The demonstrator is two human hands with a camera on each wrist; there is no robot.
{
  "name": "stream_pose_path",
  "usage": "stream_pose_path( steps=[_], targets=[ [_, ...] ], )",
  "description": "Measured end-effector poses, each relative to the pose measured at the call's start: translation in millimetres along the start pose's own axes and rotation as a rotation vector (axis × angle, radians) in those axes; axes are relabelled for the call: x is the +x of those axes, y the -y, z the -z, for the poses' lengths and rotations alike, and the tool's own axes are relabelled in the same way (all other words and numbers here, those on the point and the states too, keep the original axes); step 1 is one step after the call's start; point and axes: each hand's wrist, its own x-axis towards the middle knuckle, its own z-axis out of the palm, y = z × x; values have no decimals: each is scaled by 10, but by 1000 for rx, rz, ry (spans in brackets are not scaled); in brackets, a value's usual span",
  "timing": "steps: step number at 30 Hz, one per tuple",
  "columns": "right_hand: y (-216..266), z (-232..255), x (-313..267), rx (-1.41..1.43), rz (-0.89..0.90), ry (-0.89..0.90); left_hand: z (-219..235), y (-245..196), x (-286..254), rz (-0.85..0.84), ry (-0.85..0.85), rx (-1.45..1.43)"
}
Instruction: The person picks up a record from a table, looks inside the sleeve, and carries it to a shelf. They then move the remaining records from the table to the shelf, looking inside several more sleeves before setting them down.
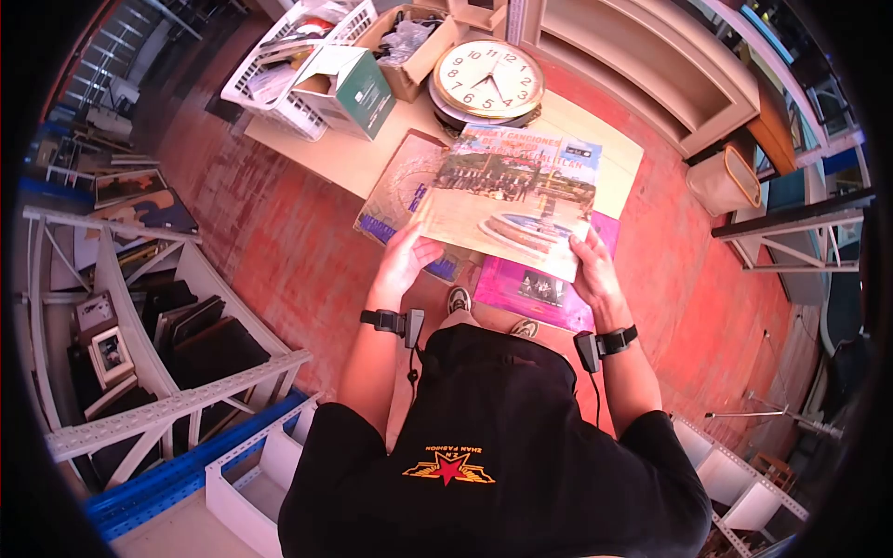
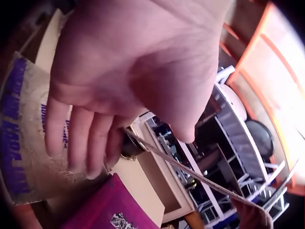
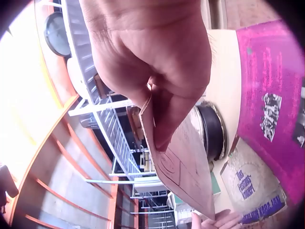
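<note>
A record sleeve (image 1: pixel 521 197) with a fountain picture is held over the table, tilted. My right hand (image 1: pixel 597 272) pinches its near right corner, thumb on the picture side; in the right wrist view the fingers (image 3: pixel 164 129) lie against its printed back. At the near left corner is my left hand (image 1: pixel 406 265), fingers extended; the left wrist view shows its palm (image 2: pixel 128 62) and the sleeve's thin edge (image 2: pixel 190 171) beside the fingers. Beneath lie a worn brown sleeve (image 1: pixel 395 191) and a magenta sleeve (image 1: pixel 502 290), partly covered.
On the wooden table (image 1: pixel 609 139) stand a round clock (image 1: pixel 488 79), a green and white box (image 1: pixel 358 98), a cardboard box (image 1: pixel 409 65) and a white basket (image 1: pixel 296 112). A white metal rack (image 1: pixel 186 405) stands at left, a beige cabinet (image 1: pixel 651 84) behind.
</note>
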Motion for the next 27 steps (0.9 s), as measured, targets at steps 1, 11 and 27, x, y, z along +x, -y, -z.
stream_pose_path(
  steps=[1,11,27],
  targets=[
    [-106,-74,57,44,-47,9,74,31,1,-6,-9,-10],
    [-711,-192,322,-530,-591,112,956,261,118,-73,-380,-286],
    [-941,870,-120,-1782,-144,-184,1376,148,654,210,-632,446]
  ],
)
